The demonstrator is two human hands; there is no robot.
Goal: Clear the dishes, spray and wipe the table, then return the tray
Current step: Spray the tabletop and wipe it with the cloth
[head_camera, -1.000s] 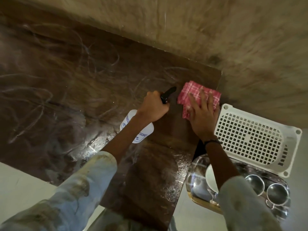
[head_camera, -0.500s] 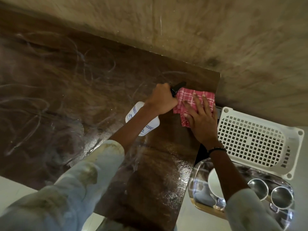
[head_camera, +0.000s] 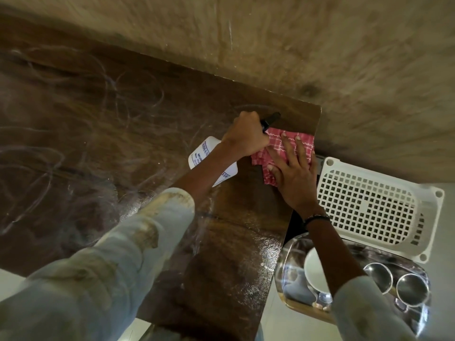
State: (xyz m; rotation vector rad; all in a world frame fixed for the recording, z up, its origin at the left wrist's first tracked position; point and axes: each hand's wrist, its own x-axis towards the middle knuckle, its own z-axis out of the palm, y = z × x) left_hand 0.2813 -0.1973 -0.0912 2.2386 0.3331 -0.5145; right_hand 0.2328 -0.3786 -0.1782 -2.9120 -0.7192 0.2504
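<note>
My left hand [head_camera: 246, 136] grips the black head of a white spray bottle [head_camera: 209, 163], whose nozzle points toward the far right corner of the dark wooden table [head_camera: 98, 131]. Right beside it, my right hand [head_camera: 293, 171] presses flat, fingers spread, on a red-and-white checked cloth [head_camera: 275, 146] near the table's right edge. The tabletop shows wet streaks and swirl marks. A steel tray [head_camera: 293, 244] sits low to the right of the table, holding a white plate [head_camera: 315, 271] and two steel cups [head_camera: 408, 289]; my right arm hides part of it.
A white perforated plastic basket [head_camera: 369, 205] lies just right of the table edge, behind the tray. A mottled tan wall [head_camera: 320, 45] runs along the table's far side. Pale floor [head_camera: 283, 326] shows below the table's near edge.
My right hand slid the cloth left and slightly away from me until it meets my left hand. The spray bottle stayed held in about the same place.
</note>
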